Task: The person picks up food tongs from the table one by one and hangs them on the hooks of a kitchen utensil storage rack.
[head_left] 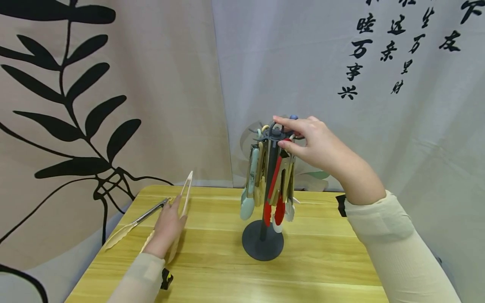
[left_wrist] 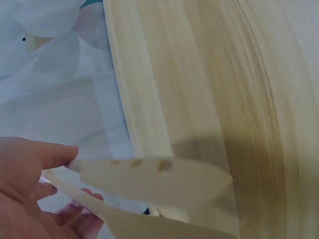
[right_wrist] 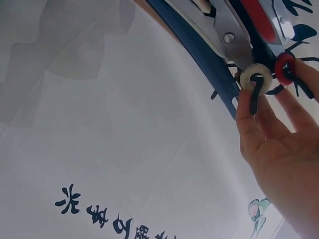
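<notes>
In the head view my left hand (head_left: 169, 227) holds a pair of cream-tipped tongs (head_left: 186, 198) above the left side of the table. Its two cream heads (left_wrist: 154, 181) stand apart in the left wrist view. Close by, a second pair of tongs (head_left: 140, 219) with a metal handle and cream tips lies on the wood. My right hand (head_left: 308, 139) grips the top of a dark hanging rack (head_left: 263, 240), its fingers around the hooks. There, a cream ring (right_wrist: 247, 82) and a red ring (right_wrist: 282, 74) hang by the fingertips. Red tongs (head_left: 279, 208) hang below.
Pale blue tongs (head_left: 248, 206) hang on the rack's left side, among several other tongs. The rack's round base stands on the wooden table (head_left: 322, 252). Behind the table hangs a printed curtain (head_left: 178, 84).
</notes>
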Tool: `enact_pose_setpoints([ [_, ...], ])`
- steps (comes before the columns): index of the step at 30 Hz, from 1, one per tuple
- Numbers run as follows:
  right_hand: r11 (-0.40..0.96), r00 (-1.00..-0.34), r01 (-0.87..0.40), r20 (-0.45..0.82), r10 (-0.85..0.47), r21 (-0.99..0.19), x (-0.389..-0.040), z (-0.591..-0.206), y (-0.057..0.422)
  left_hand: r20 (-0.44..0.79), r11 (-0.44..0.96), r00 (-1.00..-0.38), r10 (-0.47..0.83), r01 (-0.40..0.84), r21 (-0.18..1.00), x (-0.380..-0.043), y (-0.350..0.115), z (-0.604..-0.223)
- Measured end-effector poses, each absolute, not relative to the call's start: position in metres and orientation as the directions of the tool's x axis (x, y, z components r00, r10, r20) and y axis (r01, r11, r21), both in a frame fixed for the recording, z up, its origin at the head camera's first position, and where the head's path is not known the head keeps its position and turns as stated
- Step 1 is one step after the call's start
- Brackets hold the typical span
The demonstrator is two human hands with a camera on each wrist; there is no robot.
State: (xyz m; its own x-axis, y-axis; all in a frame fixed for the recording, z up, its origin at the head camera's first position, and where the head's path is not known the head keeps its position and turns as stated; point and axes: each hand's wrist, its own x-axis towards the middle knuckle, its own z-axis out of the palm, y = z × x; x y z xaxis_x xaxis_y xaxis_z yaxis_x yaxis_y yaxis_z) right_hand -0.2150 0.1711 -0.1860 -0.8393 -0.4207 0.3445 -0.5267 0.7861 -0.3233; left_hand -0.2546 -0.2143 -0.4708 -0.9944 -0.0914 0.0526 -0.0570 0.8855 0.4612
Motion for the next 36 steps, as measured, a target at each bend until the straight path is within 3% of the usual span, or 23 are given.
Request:
enact_pose_setpoints([
  [36,0.851,-0.881,-0.421,0.364,-0.302,-0.315,-0.210,-0.185,0.156,0.373,0.818,-0.928,0.011,0.223,0.531,-0.243,-0.162,-0.425],
])
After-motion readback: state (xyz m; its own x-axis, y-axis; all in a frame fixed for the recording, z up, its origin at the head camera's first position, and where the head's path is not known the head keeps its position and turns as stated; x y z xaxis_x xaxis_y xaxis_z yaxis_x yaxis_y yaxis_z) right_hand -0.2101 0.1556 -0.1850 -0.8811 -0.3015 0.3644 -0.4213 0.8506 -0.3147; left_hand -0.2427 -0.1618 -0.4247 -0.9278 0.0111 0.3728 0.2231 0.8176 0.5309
